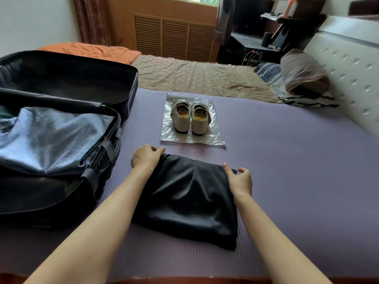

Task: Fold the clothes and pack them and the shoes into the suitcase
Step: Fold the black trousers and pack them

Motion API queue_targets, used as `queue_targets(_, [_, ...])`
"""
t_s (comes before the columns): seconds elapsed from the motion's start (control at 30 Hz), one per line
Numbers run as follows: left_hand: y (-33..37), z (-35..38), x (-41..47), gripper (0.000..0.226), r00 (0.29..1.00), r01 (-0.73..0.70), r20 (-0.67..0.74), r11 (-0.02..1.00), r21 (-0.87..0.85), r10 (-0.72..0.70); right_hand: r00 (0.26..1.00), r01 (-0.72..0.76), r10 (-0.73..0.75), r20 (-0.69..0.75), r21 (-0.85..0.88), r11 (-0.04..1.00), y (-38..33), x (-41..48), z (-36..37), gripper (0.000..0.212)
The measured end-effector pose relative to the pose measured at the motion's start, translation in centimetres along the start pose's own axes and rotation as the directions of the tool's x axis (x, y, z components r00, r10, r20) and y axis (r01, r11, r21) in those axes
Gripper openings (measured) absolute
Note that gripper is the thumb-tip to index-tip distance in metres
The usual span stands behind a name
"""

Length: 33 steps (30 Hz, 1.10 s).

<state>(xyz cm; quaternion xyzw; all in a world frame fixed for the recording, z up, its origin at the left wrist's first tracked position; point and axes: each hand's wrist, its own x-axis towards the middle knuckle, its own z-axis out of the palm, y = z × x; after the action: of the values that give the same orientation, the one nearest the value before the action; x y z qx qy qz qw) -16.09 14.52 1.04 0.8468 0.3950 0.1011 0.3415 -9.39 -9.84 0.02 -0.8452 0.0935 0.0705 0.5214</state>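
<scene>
A folded black garment (pixel 187 199) lies on the purple mat in front of me. My left hand (pixel 146 157) grips its far left corner with curled fingers. My right hand (pixel 240 181) holds its far right corner, thumb on top of the cloth. Beyond the garment a pair of white shoes (pixel 190 118) stands on a clear plastic bag (pixel 213 136). To the left an open black suitcase (pixel 67 78) rests on the bed, with a blue garment (pixel 53 138) lying in its near half.
The purple mat (pixel 287 160) covers the near part of the bed. Pillows (pixel 303 72) and a white headboard (pixel 352 66) stand at the right. An orange blanket (pixel 92 51) is behind the suitcase. Dark furniture is at the back right.
</scene>
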Motion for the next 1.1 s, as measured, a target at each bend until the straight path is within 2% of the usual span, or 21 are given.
queue_targets(0.1, [0.1, 0.8, 2.0, 0.052, 0.998, 0.062, 0.026, 0.992, 0.109, -0.065, 0.999, -0.02, 0.019, -0.047, -0.017, 1.0, 0.3, 1.0, 0.7, 0.047])
queue_targets(0.17, [0.5, 1.2, 2.5, 0.055, 0.997, 0.06, 0.048, 0.99, 0.124, -0.067, 0.998, 0.005, -0.006, -0.062, -0.023, 1.0, 0.5, 1.4, 1.0, 0.036])
queue_targets(0.3, [0.8, 1.9, 2.5, 0.043, 0.996, 0.036, 0.077, 0.992, 0.122, -0.045, 0.995, 0.014, -0.01, -0.101, 0.042, 0.999, 0.8, 1.9, 1.4, 0.024])
queue_targets(0.4, [-0.1, 1.5, 3.0, 0.036, 0.994, 0.101, 0.031, 0.995, -0.023, -0.1, 0.981, 0.034, -0.01, -0.193, 0.119, 0.992, 1.0, 2.0, 1.3, 0.009])
queue_targets(0.47, [-1.0, 0.9, 3.6, 0.037, 0.987, 0.159, 0.01, 0.977, -0.14, -0.159, 0.973, 0.042, -0.008, -0.23, 0.144, 0.989, 1.2, 2.0, 1.0, 0.007])
queue_targets(0.57, [-1.7, 0.7, 3.7, 0.042, 0.976, 0.212, -0.008, 0.96, -0.182, -0.217, 0.983, 0.062, -0.034, -0.181, 0.152, 0.987, 1.5, 1.8, 0.8, 0.015])
queue_targets(0.6, [-1.7, 0.7, 3.5, 0.043, 0.977, 0.206, -0.022, 0.963, -0.172, -0.213, 0.988, 0.061, -0.04, -0.147, 0.142, 0.988, 1.5, 1.6, 0.6, 0.025])
queue_targets(0.67, [-1.5, 0.8, 2.9, 0.049, 0.982, 0.179, -0.022, 0.97, -0.166, -0.185, 0.999, 0.025, -0.023, -0.033, 0.056, 0.998, 2.4, 1.1, -0.1, 0.057])
queue_targets(0.77, [-2.1, 0.1, 1.3, 0.079, 0.961, 0.237, 0.2, 0.944, -0.23, -0.192, 0.978, -0.047, 0.033, 0.204, 0.063, 0.997, 5.1, -0.9, -1.5, 0.111])
queue_targets(0.83, [-3.6, -0.3, -0.5, 0.094, 0.934, 0.243, 0.316, 0.946, -0.216, -0.168, 0.954, -0.05, 0.026, 0.299, 0.075, 0.996, 6.7, -2.7, -2.2, 0.127])
queue_targets(0.87, [-4.4, -0.4, -1.6, 0.096, 0.933, 0.22, 0.322, 0.962, -0.159, -0.16, 0.946, -0.046, 0.021, 0.324, 0.071, 0.996, 7.0, -3.4, -2.3, 0.127])
queue_targets(0.97, [-5.7, -0.5, -4.1, 0.087, 0.968, 0.108, 0.211, 0.985, 0.134, -0.135, 0.927, -0.091, 0.044, 0.372, 0.11, 0.99, 6.8, -4.1, -1.8, 0.115])
queue_targets(1.03, [-5.5, -0.8, -5.1, 0.068, 0.975, 0.095, 0.195, 0.993, 0.073, -0.108, 0.915, -0.082, 0.024, 0.403, 0.127, 0.988, 6.7, -3.8, -1.1, 0.104])
queue_targets(1.1, [-5.3, -1.0, -5.8, 0.043, 0.966, 0.12, 0.244, 0.983, -0.14, -0.083, 0.897, -0.118, 0.032, 0.441, 0.169, 0.979, 8.4, -2.6, -0.2, 0.087])
